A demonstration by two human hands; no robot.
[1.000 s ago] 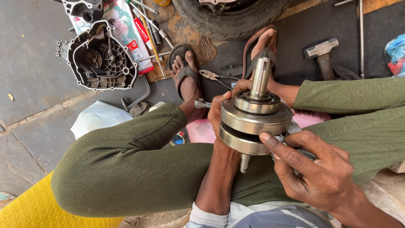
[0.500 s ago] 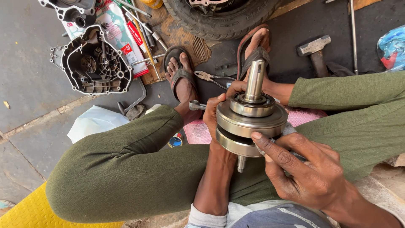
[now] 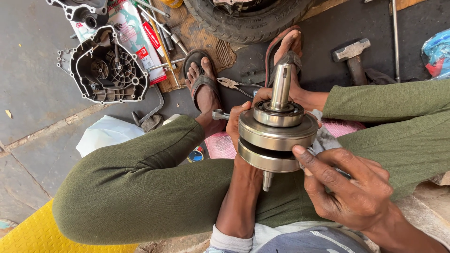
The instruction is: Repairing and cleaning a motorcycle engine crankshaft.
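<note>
Both hands clamped on a steel crankshaft point(image 3: 277, 136), held upright between the knees above a pink cloth point(image 3: 220, 144): left hand point(image 3: 238, 122) wrapped round the far side of the two round webs, right hand point(image 3: 349, 189) gripping the near edge with the fingertips pressed on the lower web. Compared with a second ago, much the same hold, right fingers slid a little further round the rim, shaft raised slightly and tilted a touch toward the sandalled feet point(image 3: 202, 84). Beyond the feet, on the floor: an open engine case point(image 3: 108, 65) to the left, pliers point(image 3: 233, 84) between the sandals, a hammer point(image 3: 352, 52) to the right, a tyre point(image 3: 243, 18) at the top edge. All of these unmoved on the ground; only the view shifted somewhat.
</note>
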